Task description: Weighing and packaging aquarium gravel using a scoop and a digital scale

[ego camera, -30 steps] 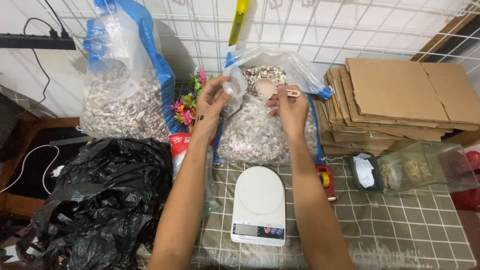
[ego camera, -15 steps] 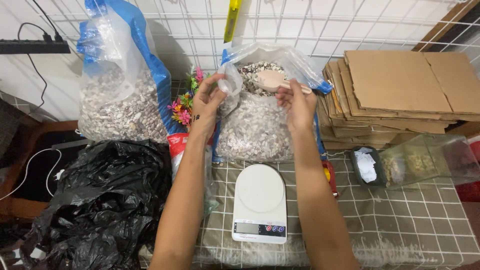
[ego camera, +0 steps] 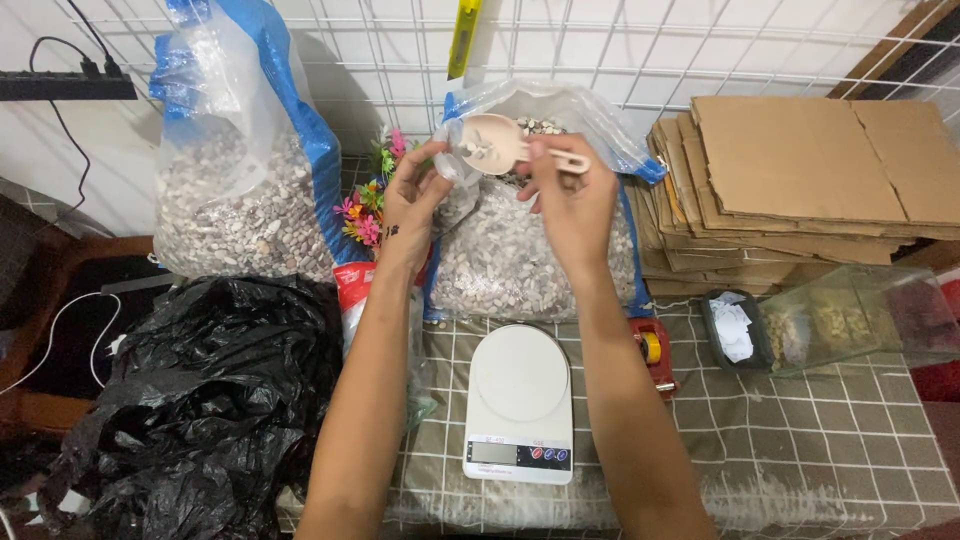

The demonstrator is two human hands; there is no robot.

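A beige plastic scoop point(ego camera: 497, 143) w/ a few pebbles in its bowl is pinched by its handle in the right hand point(ego camera: 572, 205), while the left hand point(ego camera: 410, 200) is closed on the mouth of a small clear bag point(ego camera: 452, 185), both held above the open sack of pebbles point(ego camera: 520, 250). The scoop is judged light & stiff, best held at the handle & kept level; the bag film is thin, limp & slippery, so is best gripped at the rim. Below, a white kitchen scale point(ego camera: 519, 402) is set on the worktop point(ego camera: 800, 450), w/ flat cardboard point(ego camera: 800, 180) stacked to the right.
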